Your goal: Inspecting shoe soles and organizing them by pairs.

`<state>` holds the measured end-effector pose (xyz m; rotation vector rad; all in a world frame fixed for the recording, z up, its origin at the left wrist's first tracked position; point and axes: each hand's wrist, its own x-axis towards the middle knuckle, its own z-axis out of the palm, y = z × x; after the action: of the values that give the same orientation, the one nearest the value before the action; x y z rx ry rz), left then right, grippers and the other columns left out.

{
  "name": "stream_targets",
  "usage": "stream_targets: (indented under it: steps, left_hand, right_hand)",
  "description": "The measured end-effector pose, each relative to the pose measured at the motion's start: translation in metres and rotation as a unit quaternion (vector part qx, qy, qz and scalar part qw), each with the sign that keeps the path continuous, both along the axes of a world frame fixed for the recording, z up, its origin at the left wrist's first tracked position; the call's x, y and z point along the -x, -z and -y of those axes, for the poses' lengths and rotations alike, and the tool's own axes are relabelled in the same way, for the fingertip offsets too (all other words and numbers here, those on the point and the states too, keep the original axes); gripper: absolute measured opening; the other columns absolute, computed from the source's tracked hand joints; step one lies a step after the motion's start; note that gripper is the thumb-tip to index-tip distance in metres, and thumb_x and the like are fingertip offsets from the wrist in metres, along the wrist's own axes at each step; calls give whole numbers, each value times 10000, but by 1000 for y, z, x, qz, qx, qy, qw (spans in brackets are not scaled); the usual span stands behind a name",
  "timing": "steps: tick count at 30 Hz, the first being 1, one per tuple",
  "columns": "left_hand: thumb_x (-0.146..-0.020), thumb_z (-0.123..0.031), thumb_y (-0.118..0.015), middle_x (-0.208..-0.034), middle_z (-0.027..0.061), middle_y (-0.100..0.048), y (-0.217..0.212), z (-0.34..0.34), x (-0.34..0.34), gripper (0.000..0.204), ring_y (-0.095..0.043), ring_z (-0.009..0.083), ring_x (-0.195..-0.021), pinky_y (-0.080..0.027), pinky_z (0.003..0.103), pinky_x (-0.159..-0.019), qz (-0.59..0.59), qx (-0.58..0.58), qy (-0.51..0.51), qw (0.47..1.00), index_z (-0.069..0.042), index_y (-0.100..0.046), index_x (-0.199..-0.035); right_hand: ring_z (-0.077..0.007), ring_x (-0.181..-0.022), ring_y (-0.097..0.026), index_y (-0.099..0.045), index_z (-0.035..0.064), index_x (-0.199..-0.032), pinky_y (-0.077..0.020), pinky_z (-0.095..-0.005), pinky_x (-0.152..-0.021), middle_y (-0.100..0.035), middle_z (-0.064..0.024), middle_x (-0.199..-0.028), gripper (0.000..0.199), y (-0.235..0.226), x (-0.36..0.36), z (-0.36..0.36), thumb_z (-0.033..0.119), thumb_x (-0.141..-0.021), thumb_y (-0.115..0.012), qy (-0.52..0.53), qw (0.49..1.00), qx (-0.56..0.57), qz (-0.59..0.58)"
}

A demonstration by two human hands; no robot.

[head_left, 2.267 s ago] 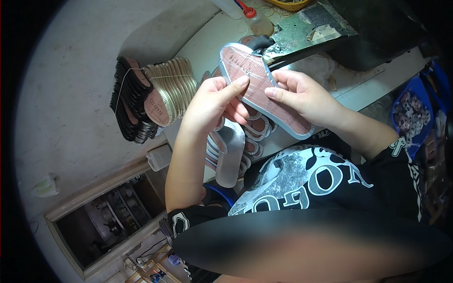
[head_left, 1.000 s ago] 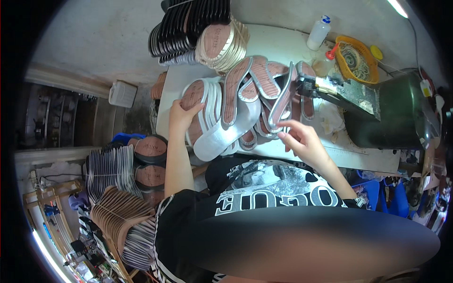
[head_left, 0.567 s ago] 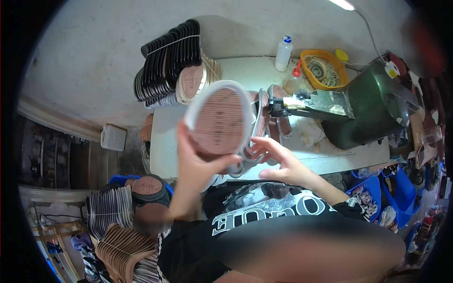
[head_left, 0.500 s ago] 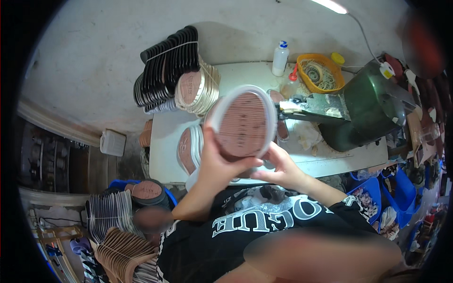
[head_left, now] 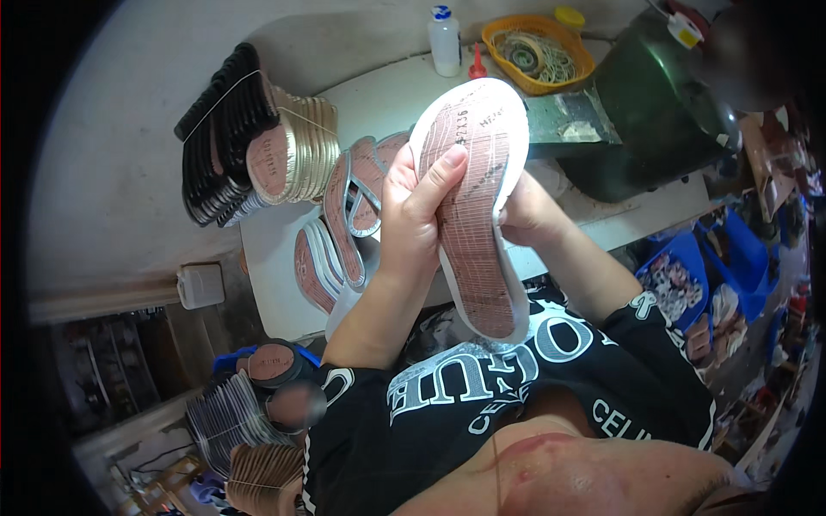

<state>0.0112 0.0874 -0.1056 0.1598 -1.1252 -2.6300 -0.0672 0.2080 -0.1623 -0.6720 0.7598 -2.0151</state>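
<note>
While the shoe sole is lifted off the table and tilted up toward the face, its brown ribbed underside is turned to the eye, likely for a close look. Left hand wraps the sole's left edge, thumb pressed flat across the ribbing, fingers behind. Right hand sits mostly hidden behind the far edge, propping it up; its grip cannot be made out fully. Below, more soles lie fanned on the white table, with a bundled stack standing at the back, and an orange basket beside a white bottle.
</note>
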Motion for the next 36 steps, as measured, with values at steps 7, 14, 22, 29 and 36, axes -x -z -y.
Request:
stream_targets:
  steps: [7, 14, 22, 29, 36]
  left_hand:
    - [-887, -114, -612, -1071, 111, -613, 26, -2, -7, 365, -601, 150, -943, -473, 277, -854, 17, 172, -176, 969, 39, -477, -1190]
    - [-914, -118, -580, -1140, 111, -569, 65, 7, -1, 357, -557, 146, -997, -434, 282, -898, 75, 295, -239, 922, 13, -453, -1221]
    - [-870, -164, -645, -1050, 71, -529, 50, 17, 48, 317, -560, 127, -930, -441, 257, -826, 145, 214, -172, 951, 49, -563, -1089]
    - [-856, -165, -664, -997, 111, -630, 50, 26, 72, 312, -617, 152, -870, -484, 273, -789, 157, 217, -147, 952, 48, -561, -1059]
    - [-848, -228, -680, -972, 125, -651, 46, 36, 93, 412, -629, 159, -859, -490, 270, -781, 185, 222, -82, 954, 82, -553, -1088]
  right_hand:
    - [-85, -591, -578, -681, -14, -827, -480, -223, -550, -630, -27, -685, 162, -57, 8, -17, 147, -838, -681, -44, 956, -241, -162]
    - [-16, -524, -437, -664, 13, -739, -328, -196, -468, -526, 53, -573, 242, -39, 14, -17, 208, -881, -649, 81, 910, -312, -259]
    - [-53, -638, -611, -657, -40, -904, -481, -184, -564, -675, -62, -795, 451, -24, 25, -26, 364, -976, -470, 91, 967, -237, 0]
    - [-129, -653, -661, -650, -45, -914, -521, -203, -505, -667, -89, -785, 321, -26, 9, -58, 273, -880, -634, -64, 959, -266, 71]
    - [-204, -633, -679, -606, -72, -953, -551, -259, -540, -672, -179, -779, 283, -18, -13, -44, 201, -917, -543, -17, 971, -207, 121]
